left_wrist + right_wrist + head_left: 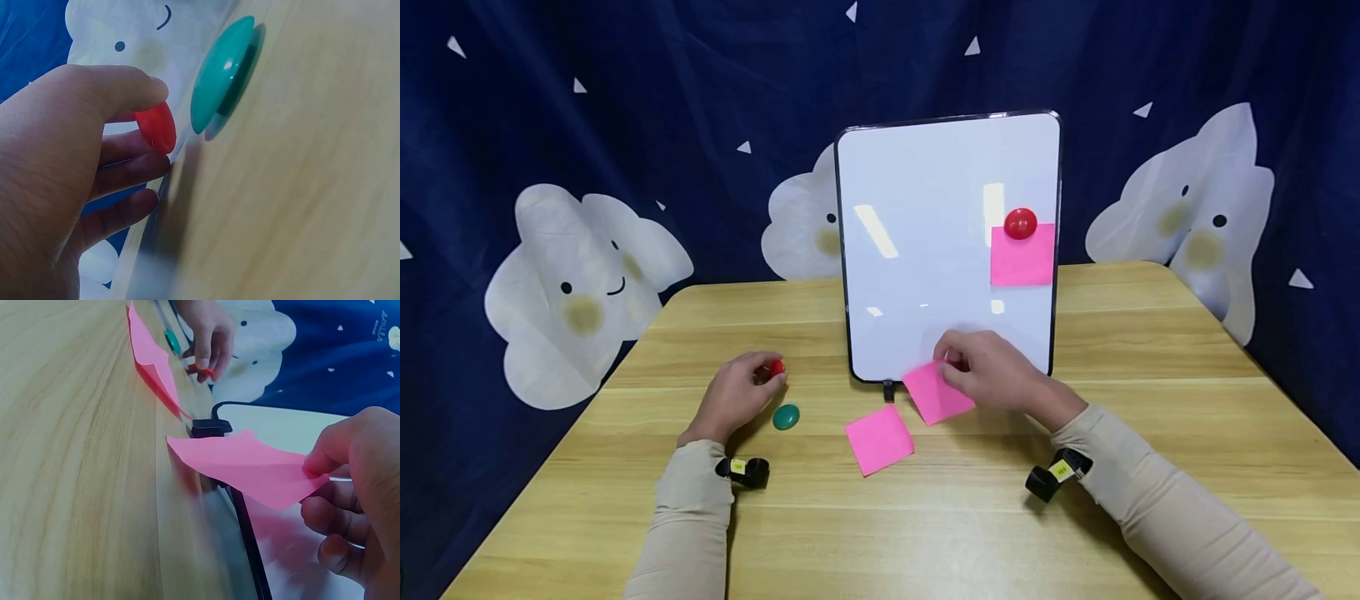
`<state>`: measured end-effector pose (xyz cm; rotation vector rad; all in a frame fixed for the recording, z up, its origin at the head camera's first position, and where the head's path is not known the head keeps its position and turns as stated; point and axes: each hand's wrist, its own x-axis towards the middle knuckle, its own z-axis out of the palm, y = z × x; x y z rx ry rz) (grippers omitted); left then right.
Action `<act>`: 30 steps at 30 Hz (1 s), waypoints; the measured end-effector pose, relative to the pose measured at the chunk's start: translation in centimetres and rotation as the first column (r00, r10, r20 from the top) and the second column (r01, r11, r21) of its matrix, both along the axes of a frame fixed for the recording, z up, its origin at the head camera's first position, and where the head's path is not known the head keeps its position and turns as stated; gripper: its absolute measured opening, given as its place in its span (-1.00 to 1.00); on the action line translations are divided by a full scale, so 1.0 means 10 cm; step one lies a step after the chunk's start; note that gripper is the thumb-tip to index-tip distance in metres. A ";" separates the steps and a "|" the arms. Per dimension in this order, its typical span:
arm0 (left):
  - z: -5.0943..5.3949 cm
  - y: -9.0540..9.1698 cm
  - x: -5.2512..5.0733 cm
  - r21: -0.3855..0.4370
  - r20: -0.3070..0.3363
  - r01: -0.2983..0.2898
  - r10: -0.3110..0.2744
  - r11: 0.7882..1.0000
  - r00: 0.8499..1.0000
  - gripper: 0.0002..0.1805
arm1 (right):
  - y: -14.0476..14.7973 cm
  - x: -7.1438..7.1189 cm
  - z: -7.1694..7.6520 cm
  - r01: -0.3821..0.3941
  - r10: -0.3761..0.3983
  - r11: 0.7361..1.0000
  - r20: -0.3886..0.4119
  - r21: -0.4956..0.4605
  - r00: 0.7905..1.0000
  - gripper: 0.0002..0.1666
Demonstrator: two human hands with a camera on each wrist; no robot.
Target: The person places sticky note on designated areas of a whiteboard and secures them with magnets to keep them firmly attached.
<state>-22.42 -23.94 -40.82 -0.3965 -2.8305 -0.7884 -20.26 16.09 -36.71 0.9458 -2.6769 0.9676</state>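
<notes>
- Navy curtain [715,75] is hanging behind everything, one pale cloud [535,275] smiling out to the left of a standing board [925,250].
- From where I'm standing, the two hands are working well apart: the left hand [730,400] is pinching a red magnet [778,367] between thumb and fingers, while the right hand [996,371] is gripping a pink note [936,400] in front of the board's lower edge.
- That note is bowing in the fingers, so I'm judging it light, limp and quick to crease; an edge or corner is offering the kindest hold.
- I'm guessing the red magnet is hard, light and perhaps slippery, its rim giving the surest purchase.
- Near the left hand, a green magnet [786,417] is lying; a second note [880,442] is resting between it and the pink note, one corner curling.
- Higher up, another magnet [1021,223] is overlapping a third note [1022,265] on the board.
- Underneath, the wood-grained tabletop [865,533] is spreading flat, glossy and pale.
</notes>
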 end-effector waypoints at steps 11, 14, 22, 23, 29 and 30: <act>-0.02 -0.01 0.00 0.007 -0.010 -0.001 0.001 1.000 1.000 -0.60 | 0.00 -0.02 -0.01 0.019 -0.021 0.998 -0.025 -0.067 0.999 -0.89; -0.03 -0.01 0.01 0.009 -0.010 -0.007 0.007 1.000 1.000 -0.59 | -0.01 -0.03 -0.02 0.026 -0.030 0.996 -0.042 -0.090 0.999 -0.88; 0.00 0.03 0.01 0.009 -0.019 0.006 -0.006 1.000 1.000 -0.59 | 0.01 -0.01 0.00 0.090 -0.117 0.977 -0.132 -0.193 0.984 -0.86; 0.00 0.04 0.01 0.008 -0.021 0.012 -0.012 1.000 1.000 -0.58 | 0.02 -0.01 0.00 0.098 -0.129 0.974 -0.142 -0.206 0.981 -0.86; 0.01 0.07 0.01 0.001 -0.022 0.031 -0.031 1.000 0.999 -0.57 | 0.03 -0.03 -0.01 0.134 -0.186 0.955 -0.183 -0.263 0.965 -0.86; 0.02 0.08 0.01 -0.001 -0.023 0.033 -0.033 0.999 0.999 -0.57 | 0.03 -0.03 -0.01 0.137 -0.193 0.952 -0.188 -0.273 0.963 -0.87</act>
